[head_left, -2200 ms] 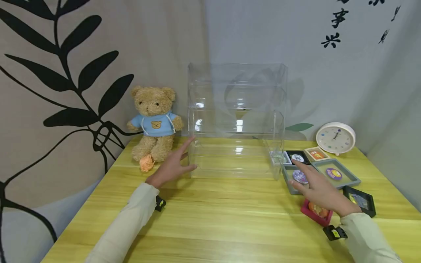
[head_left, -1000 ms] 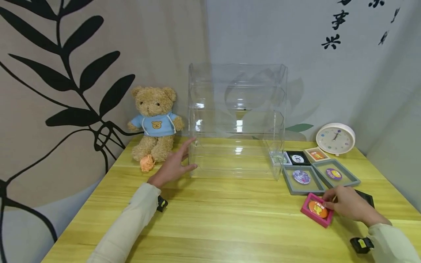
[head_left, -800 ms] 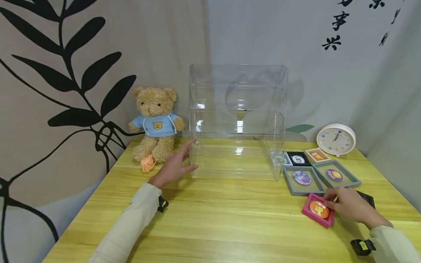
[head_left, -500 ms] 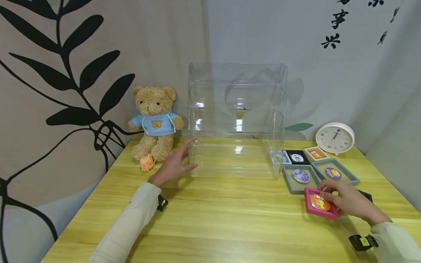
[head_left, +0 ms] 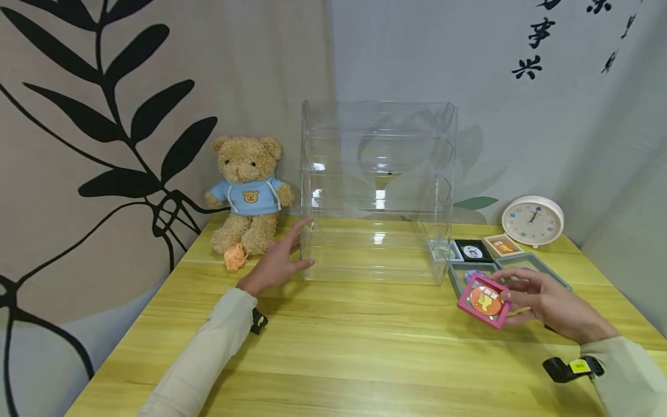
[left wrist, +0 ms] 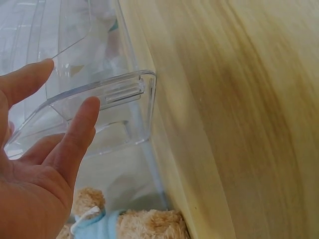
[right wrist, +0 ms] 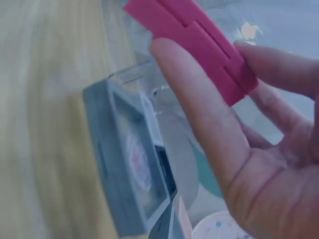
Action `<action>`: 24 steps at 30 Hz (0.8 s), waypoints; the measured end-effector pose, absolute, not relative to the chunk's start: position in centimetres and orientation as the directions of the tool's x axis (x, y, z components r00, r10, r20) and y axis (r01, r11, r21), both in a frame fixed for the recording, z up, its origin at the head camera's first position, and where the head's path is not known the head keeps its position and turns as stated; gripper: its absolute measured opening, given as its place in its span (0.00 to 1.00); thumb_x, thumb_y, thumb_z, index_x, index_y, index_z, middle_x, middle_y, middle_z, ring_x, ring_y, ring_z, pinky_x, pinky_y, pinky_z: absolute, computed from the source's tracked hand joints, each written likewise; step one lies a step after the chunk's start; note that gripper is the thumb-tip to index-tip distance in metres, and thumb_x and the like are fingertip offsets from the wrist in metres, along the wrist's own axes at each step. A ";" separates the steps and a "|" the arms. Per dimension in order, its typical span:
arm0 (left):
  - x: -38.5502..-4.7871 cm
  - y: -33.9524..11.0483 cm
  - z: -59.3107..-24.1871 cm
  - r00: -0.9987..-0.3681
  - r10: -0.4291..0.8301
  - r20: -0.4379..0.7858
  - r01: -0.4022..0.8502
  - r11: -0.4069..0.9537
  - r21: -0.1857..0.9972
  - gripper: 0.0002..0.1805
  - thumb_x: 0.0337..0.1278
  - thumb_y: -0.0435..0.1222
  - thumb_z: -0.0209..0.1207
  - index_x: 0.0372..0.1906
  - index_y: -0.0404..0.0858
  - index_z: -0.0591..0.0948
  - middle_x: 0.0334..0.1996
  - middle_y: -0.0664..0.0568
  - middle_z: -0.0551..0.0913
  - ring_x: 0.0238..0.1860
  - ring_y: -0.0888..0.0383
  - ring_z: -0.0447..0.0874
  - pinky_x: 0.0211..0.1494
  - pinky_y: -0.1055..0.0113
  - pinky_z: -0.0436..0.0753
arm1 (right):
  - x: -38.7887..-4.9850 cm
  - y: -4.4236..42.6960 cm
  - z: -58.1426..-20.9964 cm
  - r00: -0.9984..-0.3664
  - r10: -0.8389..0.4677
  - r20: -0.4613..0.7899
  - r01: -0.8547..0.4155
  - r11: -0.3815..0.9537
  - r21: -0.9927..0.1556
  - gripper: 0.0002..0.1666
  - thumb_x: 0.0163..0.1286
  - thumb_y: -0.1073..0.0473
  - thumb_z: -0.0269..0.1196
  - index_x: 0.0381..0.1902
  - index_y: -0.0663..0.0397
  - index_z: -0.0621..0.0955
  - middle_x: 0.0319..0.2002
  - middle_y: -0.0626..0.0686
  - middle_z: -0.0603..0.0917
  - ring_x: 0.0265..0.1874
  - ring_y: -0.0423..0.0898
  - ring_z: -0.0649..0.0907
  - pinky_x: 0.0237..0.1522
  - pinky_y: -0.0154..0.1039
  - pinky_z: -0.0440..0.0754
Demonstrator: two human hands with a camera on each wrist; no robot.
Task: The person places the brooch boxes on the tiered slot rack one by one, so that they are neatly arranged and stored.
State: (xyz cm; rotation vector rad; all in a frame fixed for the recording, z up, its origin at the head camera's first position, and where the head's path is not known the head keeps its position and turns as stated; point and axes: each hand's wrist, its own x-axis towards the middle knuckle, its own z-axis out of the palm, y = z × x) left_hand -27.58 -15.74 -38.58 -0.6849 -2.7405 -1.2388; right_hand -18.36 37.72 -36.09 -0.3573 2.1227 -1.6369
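Observation:
My right hand (head_left: 552, 301) pinches a small pink frame (head_left: 484, 301) with an orange round badge inside, lifted off the table and tilted. In the right wrist view the thumb and fingers hold the pink frame (right wrist: 204, 50) by its edges. My left hand (head_left: 278, 260) has its fingers spread at the left side of a clear acrylic display rack (head_left: 377, 243). From the left wrist view, its fingertips (left wrist: 84, 109) are at the rack's side panel (left wrist: 124, 94); whether they touch it I cannot tell. The rack's tiers are see-through.
Right of the rack lie grey frames (head_left: 542, 266) with badges, a black frame (head_left: 473, 251) and a cream frame (head_left: 502, 245). Behind them stands a white clock (head_left: 532, 220). A teddy bear (head_left: 247, 191) sits left of the rack, an orange pom-pom-like ball (head_left: 235, 257) at its feet.
My right hand has come down to the pink frame, gripped it, and raised it off the table, up and slightly left over a grey frame. The left hand stays beside the rack.

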 end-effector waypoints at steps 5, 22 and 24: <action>-27.6 -15.7 -38.6 -0.898 0.374 0.231 0.421 0.580 0.697 0.53 0.60 0.40 0.68 0.79 0.68 0.47 0.81 0.44 0.54 0.68 0.36 0.74 0.81 0.31 0.32 | -19.0 36.2 -34.9 -0.885 -0.454 -0.105 -0.031 0.282 -0.959 0.24 0.76 0.67 0.55 0.66 0.47 0.75 0.53 0.42 0.82 0.47 0.45 0.87 0.46 0.53 0.90; -27.5 -15.4 -38.9 -0.892 0.362 0.272 0.440 0.556 0.705 0.54 0.57 0.32 0.69 0.78 0.69 0.51 0.80 0.39 0.53 0.68 0.32 0.72 0.65 0.39 0.79 | -23.1 30.2 -28.6 -0.930 -0.366 -0.007 -0.155 0.410 -0.899 0.26 0.73 0.59 0.62 0.65 0.62 0.75 0.52 0.41 0.83 0.45 0.47 0.88 0.46 0.42 0.92; -27.4 -15.4 -38.8 -0.898 0.350 0.266 0.430 0.568 0.702 0.54 0.57 0.32 0.69 0.78 0.69 0.51 0.79 0.38 0.55 0.68 0.33 0.73 0.65 0.39 0.80 | -23.6 29.6 -28.0 -0.926 -0.379 -0.007 -0.165 0.422 -0.892 0.27 0.73 0.58 0.62 0.66 0.61 0.74 0.53 0.41 0.84 0.46 0.47 0.88 0.47 0.41 0.92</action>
